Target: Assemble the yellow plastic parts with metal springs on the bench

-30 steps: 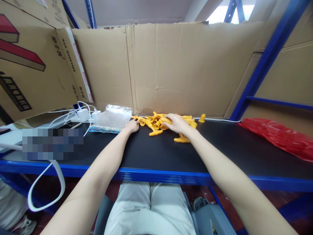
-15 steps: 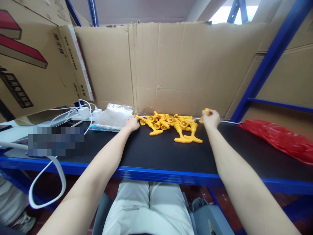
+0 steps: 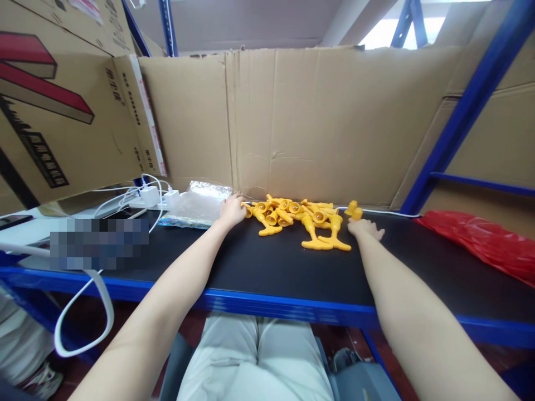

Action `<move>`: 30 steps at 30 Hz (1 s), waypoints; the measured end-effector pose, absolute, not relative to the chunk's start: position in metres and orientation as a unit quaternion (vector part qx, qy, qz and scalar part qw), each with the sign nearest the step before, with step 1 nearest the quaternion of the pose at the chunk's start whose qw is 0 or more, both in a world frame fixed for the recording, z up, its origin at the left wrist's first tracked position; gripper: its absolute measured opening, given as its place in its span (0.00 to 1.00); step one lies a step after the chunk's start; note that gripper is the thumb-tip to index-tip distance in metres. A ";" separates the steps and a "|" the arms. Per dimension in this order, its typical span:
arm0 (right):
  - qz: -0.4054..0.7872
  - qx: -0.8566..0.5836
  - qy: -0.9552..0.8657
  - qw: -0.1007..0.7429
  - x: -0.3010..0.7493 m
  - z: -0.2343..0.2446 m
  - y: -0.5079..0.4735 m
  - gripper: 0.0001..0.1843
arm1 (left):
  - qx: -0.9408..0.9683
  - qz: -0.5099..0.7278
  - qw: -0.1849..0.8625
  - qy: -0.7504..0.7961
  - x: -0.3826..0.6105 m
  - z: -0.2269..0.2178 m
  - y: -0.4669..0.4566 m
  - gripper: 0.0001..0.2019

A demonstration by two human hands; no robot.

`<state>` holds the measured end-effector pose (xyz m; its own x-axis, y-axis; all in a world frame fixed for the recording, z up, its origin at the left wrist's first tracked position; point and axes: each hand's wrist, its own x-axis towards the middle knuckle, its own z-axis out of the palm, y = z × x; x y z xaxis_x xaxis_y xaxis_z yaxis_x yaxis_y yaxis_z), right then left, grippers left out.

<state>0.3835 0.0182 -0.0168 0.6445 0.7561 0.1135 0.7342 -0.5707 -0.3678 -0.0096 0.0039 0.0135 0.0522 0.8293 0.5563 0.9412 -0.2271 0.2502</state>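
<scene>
A heap of yellow T-shaped plastic pieces (image 3: 284, 214) with hollow cup-like ends lies on the black tabletop (image 3: 267, 267). At its left end my left hand (image 3: 234, 210) has its fingers curled against one yellow T-shaped piece (image 3: 248, 211), which is partly hidden by them. Farther right, two small yellow parts (image 3: 355, 210) stand upright near the cardboard, apart from the heap. My right hand (image 3: 368, 228) is just in front of these, fingers spread, nothing visible in it. Two T-shaped pieces (image 3: 334, 236) point their crossbars toward me.
Left of the heap lies a clear plastic bag (image 3: 198, 206). White cables and plugs (image 3: 150, 196) are behind a blurred-out patch at left. A red plastic bag (image 3: 480, 236) rests at right. Cardboard (image 3: 313, 128) walls the back, and a blue metal edge (image 3: 284, 303) runs along the front.
My right hand has let go of a yellow part, which now stands beside another, and has drawn back slightly with fingers spread. My left hand has shifted slightly against the heap's left end.
</scene>
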 end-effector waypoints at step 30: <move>0.037 -0.867 -0.412 0.279 0.383 -0.010 0.049 0.24 | -0.727 -0.310 0.095 -0.605 -0.006 0.016 0.001 0.16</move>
